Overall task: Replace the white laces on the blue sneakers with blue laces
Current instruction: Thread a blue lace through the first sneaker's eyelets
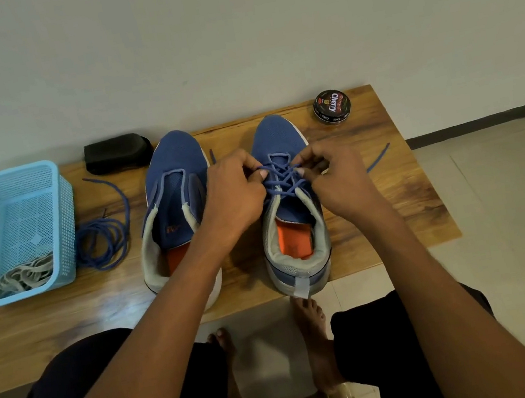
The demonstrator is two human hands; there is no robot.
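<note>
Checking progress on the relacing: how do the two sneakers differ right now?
The right sneaker has a blue lace crisscrossed through its eyelets; the left sneaker has no lace. Both hands, left hand and right hand, work on the right sneaker; the left sneaker stands untouched. Both are blue, toes toward the wall.

I log two blue sneakers, toes away from me: the left sneaker (172,193) unlaced, the right sneaker (289,201) partly threaded with a blue lace (280,178). A spare blue lace (104,239) lies coiled left of the pair. White laces (20,275) sit heaped in the basket (58,212).
</note>
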